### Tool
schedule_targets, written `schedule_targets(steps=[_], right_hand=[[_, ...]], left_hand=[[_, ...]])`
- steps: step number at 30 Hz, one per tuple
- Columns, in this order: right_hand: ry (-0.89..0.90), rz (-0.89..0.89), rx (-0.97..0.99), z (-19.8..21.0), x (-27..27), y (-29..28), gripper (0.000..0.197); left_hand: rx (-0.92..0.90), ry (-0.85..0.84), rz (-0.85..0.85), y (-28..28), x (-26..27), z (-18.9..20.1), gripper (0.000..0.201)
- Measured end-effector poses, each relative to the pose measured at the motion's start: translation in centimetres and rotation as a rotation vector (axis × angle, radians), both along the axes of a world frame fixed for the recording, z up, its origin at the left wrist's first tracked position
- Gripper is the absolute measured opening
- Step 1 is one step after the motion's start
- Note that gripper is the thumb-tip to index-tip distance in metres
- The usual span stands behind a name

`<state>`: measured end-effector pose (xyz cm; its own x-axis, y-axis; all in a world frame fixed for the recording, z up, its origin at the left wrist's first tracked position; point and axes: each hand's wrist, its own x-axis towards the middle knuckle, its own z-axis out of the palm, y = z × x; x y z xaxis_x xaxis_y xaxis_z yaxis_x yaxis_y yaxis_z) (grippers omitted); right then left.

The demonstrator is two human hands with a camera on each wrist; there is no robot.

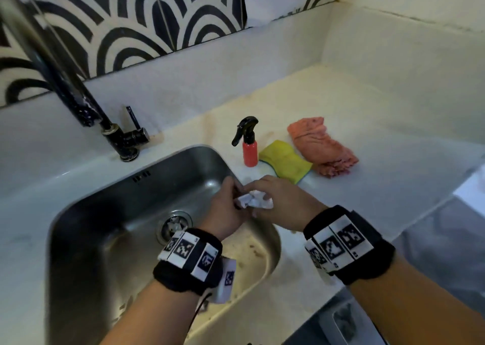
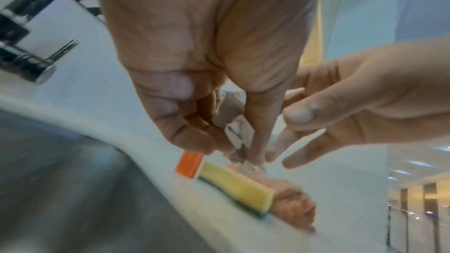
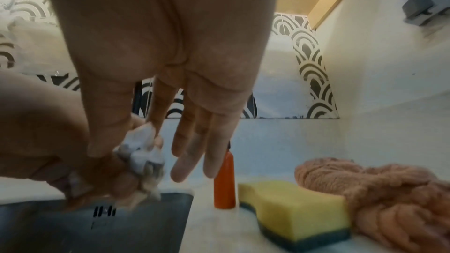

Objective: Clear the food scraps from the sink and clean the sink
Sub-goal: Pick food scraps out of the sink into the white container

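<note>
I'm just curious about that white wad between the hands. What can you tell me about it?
The white wad looks like crumpled paper tissue, creased and bunched, with greyish damp-looking patches in the right wrist view. It is held above the sink's right edge. The left hand grips it with curled fingers; the right hand pinches it with thumb and forefinger, other fingers straight.

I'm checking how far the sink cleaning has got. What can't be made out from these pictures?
- Drain strainer: head view, partly covered by the left wrist band; its pale contents are too blurred to identify.
- Crumpled white paper: what it wraps is hidden by the left hand and right hand.
- Sink near corner: cut off by the frame edge and forearm.
</note>
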<state>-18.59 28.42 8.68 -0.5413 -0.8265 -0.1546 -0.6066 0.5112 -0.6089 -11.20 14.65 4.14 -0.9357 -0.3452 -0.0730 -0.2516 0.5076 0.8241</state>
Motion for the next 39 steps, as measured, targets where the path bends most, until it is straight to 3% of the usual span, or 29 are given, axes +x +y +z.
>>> schedule_targets(steps=[4, 8, 17, 22, 27, 34, 39], right_hand=[[-0.037, 0.039, -0.134, 2.3, 0.7, 5.0, 0.051], [-0.051, 0.045, -0.149, 3.3, 0.4, 11.6, 0.03], [-0.013, -0.132, 0.064, -0.8, -1.1, 26.5, 0.021], [-0.105, -0.29, 0.171, -8.1, -2.1, 32.8, 0.024], [-0.199, -0.409, 0.299, -19.3, -2.2, 36.4, 0.019], [-0.404, -0.513, 0.403, -32.3, -1.4, 37.0, 0.035], [-0.436, -0.557, 0.436, -37.3, -0.6, 36.5, 0.038]], left_hand=[[-0.005, 0.059, -0.055, 5.0, 0.7, 4.0, 0.043], [0.029, 0.058, -0.109, 11.6, 0.6, 5.3, 0.054], [0.047, -0.033, -0.298, 26.8, -0.9, 1.1, 0.054], [-0.07, -0.153, -0.34, 32.0, -1.9, -5.6, 0.049], [-0.125, -0.345, -0.412, 34.1, -2.2, -14.2, 0.029], [-0.179, -0.5, -0.491, 34.0, -2.0, -23.3, 0.031], [-0.222, -0.574, -0.534, 33.8, -1.9, -27.4, 0.032]])
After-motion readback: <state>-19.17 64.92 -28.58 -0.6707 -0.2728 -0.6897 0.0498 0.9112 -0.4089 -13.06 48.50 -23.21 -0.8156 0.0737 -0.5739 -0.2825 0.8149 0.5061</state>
